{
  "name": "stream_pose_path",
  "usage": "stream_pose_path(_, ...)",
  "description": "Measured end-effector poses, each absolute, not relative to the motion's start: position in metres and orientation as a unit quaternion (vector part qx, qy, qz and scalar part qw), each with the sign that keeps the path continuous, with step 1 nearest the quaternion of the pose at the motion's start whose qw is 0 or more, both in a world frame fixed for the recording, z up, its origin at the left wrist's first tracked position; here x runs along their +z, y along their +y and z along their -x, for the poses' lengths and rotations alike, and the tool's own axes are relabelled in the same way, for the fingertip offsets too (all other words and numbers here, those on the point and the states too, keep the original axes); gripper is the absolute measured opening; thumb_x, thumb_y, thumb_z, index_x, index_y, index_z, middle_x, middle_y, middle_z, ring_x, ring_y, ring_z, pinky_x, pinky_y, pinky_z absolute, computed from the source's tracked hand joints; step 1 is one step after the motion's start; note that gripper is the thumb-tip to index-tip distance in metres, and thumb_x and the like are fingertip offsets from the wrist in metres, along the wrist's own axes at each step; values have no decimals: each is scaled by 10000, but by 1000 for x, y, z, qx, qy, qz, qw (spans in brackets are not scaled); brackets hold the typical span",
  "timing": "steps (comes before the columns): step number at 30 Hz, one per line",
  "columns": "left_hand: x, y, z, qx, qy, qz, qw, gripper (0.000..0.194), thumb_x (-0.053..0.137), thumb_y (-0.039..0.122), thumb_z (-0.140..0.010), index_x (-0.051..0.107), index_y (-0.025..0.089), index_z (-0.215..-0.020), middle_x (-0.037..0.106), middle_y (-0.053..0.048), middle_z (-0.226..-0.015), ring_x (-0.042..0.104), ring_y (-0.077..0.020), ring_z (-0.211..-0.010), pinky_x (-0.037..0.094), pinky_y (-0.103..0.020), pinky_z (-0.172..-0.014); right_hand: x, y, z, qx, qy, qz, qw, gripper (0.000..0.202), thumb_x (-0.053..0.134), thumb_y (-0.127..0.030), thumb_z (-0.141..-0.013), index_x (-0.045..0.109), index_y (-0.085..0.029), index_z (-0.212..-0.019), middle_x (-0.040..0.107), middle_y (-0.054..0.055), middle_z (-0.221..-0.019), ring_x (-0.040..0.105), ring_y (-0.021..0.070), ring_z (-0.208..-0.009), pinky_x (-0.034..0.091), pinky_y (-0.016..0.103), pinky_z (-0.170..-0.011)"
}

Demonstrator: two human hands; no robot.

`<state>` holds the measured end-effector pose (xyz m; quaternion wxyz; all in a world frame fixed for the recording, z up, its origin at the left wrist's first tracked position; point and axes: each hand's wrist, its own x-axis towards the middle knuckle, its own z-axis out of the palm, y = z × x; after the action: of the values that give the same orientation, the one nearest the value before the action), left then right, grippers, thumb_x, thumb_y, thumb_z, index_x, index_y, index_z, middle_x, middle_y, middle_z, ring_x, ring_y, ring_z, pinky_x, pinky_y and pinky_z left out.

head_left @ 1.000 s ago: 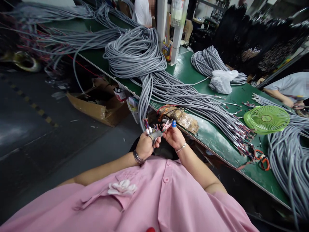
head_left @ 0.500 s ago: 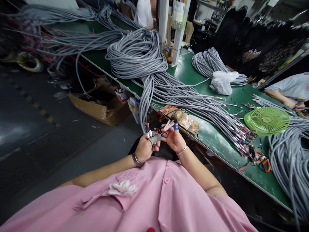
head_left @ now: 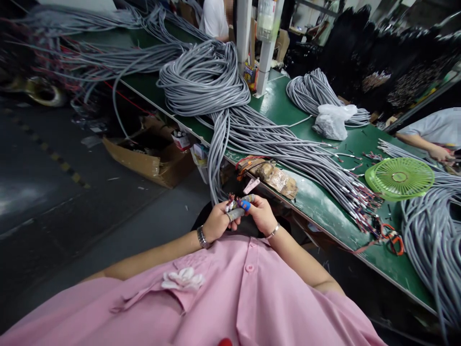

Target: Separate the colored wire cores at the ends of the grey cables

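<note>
Lying gripped between both hands (head_left: 215, 225) are gray cable ends (head_left: 236, 214).

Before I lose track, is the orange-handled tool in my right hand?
No, the orange-handled tool lies on the table, apart from your right hand.

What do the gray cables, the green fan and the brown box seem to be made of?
Gray cables: probably plastic or rubbery jackets, satiny, judging by soft highlights; which, I can't tell.
Green fan: likely molded plastic, smooth-looking, given its even color and thin ribs.
Brown box: apparently cardboard, mostly matte, given its dull brown sides.
</note>
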<state>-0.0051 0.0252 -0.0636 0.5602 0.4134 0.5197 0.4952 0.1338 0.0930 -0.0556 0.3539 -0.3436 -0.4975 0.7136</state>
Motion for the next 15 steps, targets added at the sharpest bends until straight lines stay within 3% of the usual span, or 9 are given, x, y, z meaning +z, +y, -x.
stream_pose_path(8, -68, 29, 3, 573, 522, -315, 548, 195, 654, 337, -742, 627, 148, -698, 612, -6, -534, 527, -101, -379, 331, -208, -371, -53, 96, -134, 693, -489, 375, 374, 182, 757, -322, -673, 687, -161, -723, 615, -5, -646, 467, 85, -514, 378, 230, -498)
stream_pose_path(15, -65, 30, 3, 568, 515, -329, 551, 218, 644, 330, -747, 603, 141, -645, 615, -16, -532, 535, -103, -385, 322, -205, -369, -57, 96, -134, 710, -487, 356, 364, 204, 751, -337, -697, 665, -171, -780, 599, -18, -673, 470, 82, -540, 402, 217, -517)
